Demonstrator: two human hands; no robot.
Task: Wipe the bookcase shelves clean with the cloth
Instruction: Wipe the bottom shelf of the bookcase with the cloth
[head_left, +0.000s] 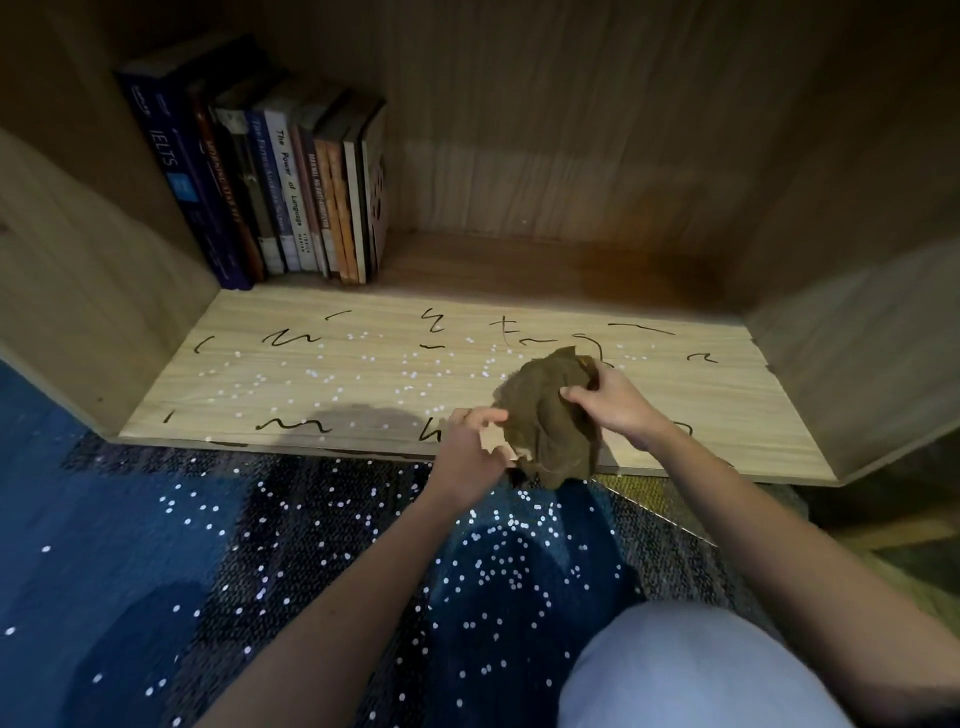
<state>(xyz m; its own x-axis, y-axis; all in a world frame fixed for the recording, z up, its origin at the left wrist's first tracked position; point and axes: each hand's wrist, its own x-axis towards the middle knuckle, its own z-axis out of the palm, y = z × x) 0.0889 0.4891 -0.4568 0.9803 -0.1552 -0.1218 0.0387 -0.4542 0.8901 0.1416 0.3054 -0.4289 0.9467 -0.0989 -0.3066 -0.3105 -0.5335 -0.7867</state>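
The bottom shelf (322, 384) of a wooden bookcase lies in front of me, light wood marked with black scribbles and strewn with small white bits. A crumpled brown cloth (550, 410) is held up over the shelf's front edge, right of centre. My right hand (613, 400) grips the cloth's upper right side with curled fingers. At the cloth's lower left edge, my left hand (475, 447) pinches the fabric.
A row of upright books (280, 192) stands at the back left of the shelf. The bookcase side walls (852, 364) close in left and right. A blue carpet (156, 545) below is scattered with white bits. My knee (691, 670) is at the lower right.
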